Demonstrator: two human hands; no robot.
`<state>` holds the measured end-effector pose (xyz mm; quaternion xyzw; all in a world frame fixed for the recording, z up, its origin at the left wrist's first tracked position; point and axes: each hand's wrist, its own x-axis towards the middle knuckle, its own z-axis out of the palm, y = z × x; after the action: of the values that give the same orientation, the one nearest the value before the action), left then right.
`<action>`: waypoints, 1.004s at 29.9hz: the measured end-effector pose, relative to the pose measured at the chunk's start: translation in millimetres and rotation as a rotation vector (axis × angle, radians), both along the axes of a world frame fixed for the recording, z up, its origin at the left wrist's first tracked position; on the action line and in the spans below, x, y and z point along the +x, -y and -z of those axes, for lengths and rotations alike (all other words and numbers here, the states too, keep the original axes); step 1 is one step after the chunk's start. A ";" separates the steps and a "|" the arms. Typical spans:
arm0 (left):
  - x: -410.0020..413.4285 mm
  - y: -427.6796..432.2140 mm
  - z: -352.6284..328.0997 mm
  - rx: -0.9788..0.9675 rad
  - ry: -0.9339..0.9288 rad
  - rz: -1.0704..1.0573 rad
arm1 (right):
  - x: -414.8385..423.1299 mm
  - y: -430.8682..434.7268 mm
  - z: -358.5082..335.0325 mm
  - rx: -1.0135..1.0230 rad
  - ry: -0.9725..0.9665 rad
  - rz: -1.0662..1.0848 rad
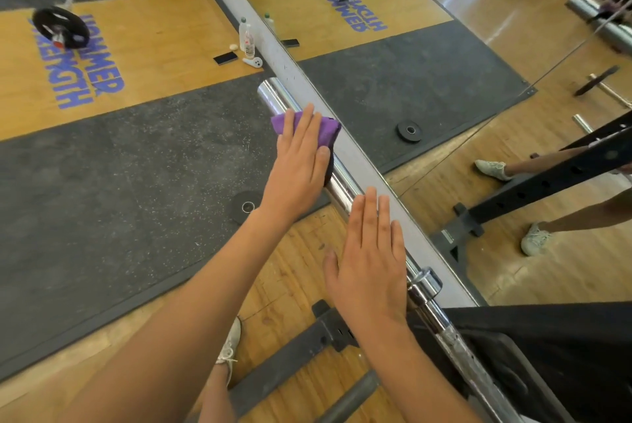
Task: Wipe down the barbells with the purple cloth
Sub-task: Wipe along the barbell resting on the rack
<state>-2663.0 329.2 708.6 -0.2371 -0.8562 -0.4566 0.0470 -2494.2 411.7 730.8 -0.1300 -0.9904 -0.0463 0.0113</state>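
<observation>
A chrome barbell sleeve (273, 94) runs from the rack at lower right up toward the middle, right beside a mirror's grey frame. The purple cloth (328, 128) is draped over the sleeve near its free end. My left hand (301, 163) lies flat on the cloth with straight fingers, pressing it onto the bar. My right hand (372, 258) is flat too, fingers straight, resting on the sleeve closer to the collar (425, 280). A second barbell (61, 26) with a black plate lies on the floor at the far left.
A wall mirror (444, 46) stands right behind the bar and reflects the room. Black rack legs (307, 344) cross the wooden floor below. A small black plate (246, 207) lies on the rubber mat. Bottles (247, 39) and a phone (225, 58) sit by the mirror base.
</observation>
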 end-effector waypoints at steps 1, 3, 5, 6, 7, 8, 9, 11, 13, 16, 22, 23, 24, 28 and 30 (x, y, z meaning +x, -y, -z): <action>-1.4 3.0 1.4 -0.002 -0.004 0.018 | -0.6 0.2 -0.3 -0.002 0.000 0.006; -4.1 6.8 3.7 0.001 -0.017 0.036 | -2.0 0.2 -1.7 -0.006 0.005 0.007; -8.3 6.0 5.8 0.027 -0.014 0.017 | -3.1 -0.6 -2.9 -0.009 0.006 0.008; -12.8 4.3 6.0 0.049 0.005 -0.012 | -3.4 -1.3 -2.9 -0.011 0.004 0.008; -19.0 2.3 5.2 0.074 0.036 -0.048 | -3.4 -2.3 -2.6 -0.010 0.003 0.004; -26.6 0.6 3.0 0.097 0.075 -0.087 | -3.3 -3.3 -2.3 -0.006 0.004 -0.003; -34.9 -0.5 -0.4 0.117 0.112 -0.122 | -3.3 -4.0 -2.1 -0.003 0.005 -0.009; -51.0 -1.8 -7.8 0.145 0.169 -0.175 | -3.3 -5.1 -2.3 -0.005 0.009 -0.010; -64.8 -0.7 -11.9 0.137 0.190 -0.205 | -3.0 -5.6 -2.7 -0.008 0.023 -0.016; -81.7 3.9 -14.3 0.067 0.173 -0.211 | -3.2 -6.4 -2.9 -0.019 0.034 -0.027; -98.0 4.5 -21.1 -0.010 0.188 -0.248 | -3.5 -7.6 -5.7 -0.076 0.024 -0.026; -92.3 2.7 -19.5 0.023 0.187 -0.248 | -3.6 -7.9 -6.5 -0.091 0.030 -0.031; -83.0 0.2 -17.7 0.070 0.187 -0.248 | -4.1 -8.1 -7.3 -0.100 0.039 -0.036; -25.2 -14.8 -7.3 0.273 0.235 -0.235 | -4.7 -6.1 -10.9 -0.101 0.049 -0.032; 5.4 -19.9 0.4 0.330 0.234 -0.209 | -5.9 -4.6 -10.6 -0.086 0.039 -0.017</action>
<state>-2657.6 349.2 708.2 -0.0816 -0.7894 -0.6075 0.0327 -2500.1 416.4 741.4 -0.1209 -0.9926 -0.0059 -0.0134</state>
